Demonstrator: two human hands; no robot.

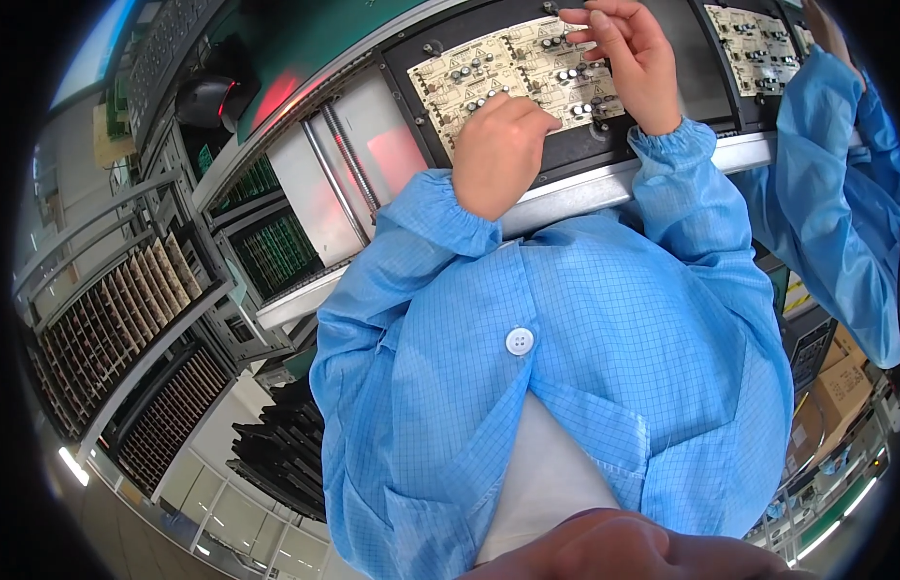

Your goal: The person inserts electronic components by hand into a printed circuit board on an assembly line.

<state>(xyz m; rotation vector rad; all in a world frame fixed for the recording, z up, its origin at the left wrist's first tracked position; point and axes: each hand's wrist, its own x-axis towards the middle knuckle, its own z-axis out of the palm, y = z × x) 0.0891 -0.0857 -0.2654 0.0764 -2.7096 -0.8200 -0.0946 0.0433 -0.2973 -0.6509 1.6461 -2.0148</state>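
A cream-coloured circuit board panel [484,66], fitted with several small black and silver cylindrical components, lies in a black carrier frame [402,92] in front of me. My left hand [503,150] rests over the panel's near part with its fingers curled down and closed. Whatever those fingers hold, if anything, is hidden under the hand. Above the panel's right side, my right hand [643,63] is raised with its fingers loosely apart. No held thing shows in it. Dark round knobs, such as a corner knob [430,48], stand along the frame.
To the right, a co-worker's blue sleeve [817,126] reaches beside a second board panel [754,48]. A metal rail [566,208] runs along my front. At left stand racks of boards [116,329], green boards [276,253] and a black mouse [206,101].
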